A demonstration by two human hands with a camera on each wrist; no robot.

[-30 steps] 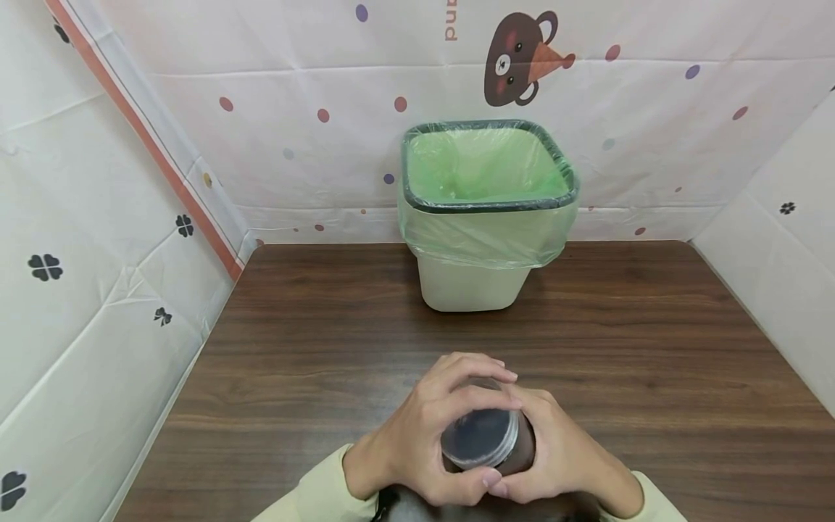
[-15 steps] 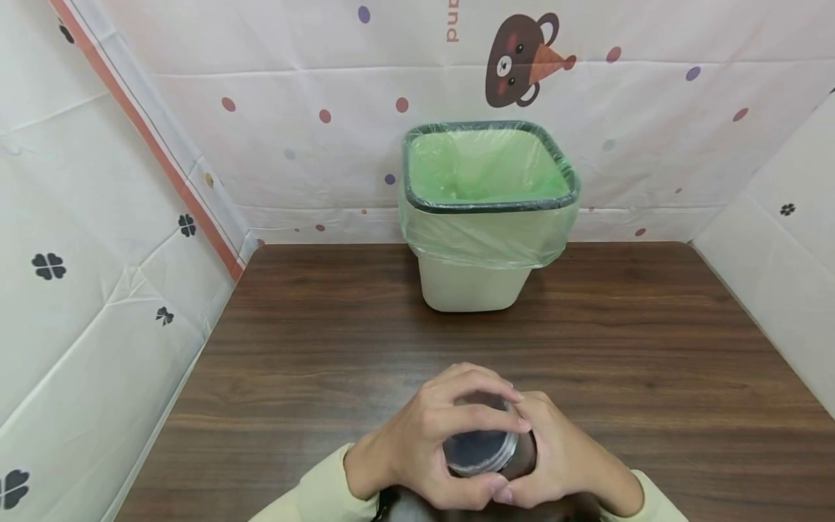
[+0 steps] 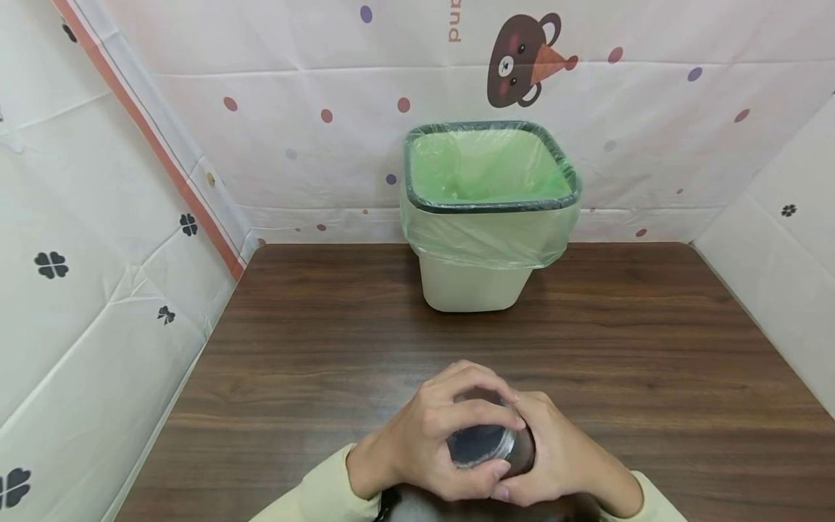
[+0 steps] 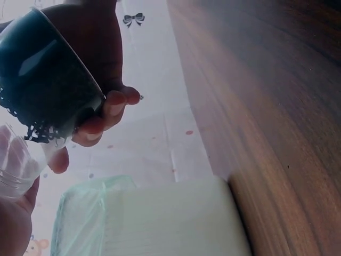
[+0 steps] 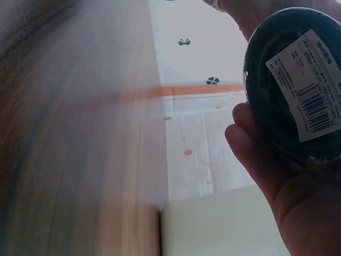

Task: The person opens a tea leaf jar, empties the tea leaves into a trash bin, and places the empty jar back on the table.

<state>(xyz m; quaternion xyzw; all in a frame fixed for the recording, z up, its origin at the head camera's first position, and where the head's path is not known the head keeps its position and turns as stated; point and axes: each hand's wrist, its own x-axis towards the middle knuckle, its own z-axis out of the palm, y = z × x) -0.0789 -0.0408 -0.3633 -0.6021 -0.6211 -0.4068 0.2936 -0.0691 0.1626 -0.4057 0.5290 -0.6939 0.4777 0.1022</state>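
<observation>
Low in the head view, a jar (image 3: pixel 524 453) is held between both hands. Its body is dark and its screw lid (image 3: pixel 479 441) is clear. My left hand (image 3: pixel 433 435) grips the lid, fingers arched over the far side and thumb on the near side. Around the body curls my right hand (image 3: pixel 564 453), its thumb tip close to the left thumb. The left wrist view shows the dark jar body (image 4: pixel 45 69) tilted above the table, the clear lid (image 4: pixel 18 165) at its lower end. A white barcode label (image 5: pixel 306 85) covers part of the jar's base in the right wrist view.
A pale bin (image 3: pixel 472 286) with a dark rim and a green plastic liner (image 3: pixel 489 235) stands at the back of the brown wooden table (image 3: pixel 313 326). Patterned white sheets (image 3: pixel 313 167) hang behind the table and at both sides.
The left hand's fingers and thumb have shifted a little around the lid. The right hand has stayed nearly still on the jar body.
</observation>
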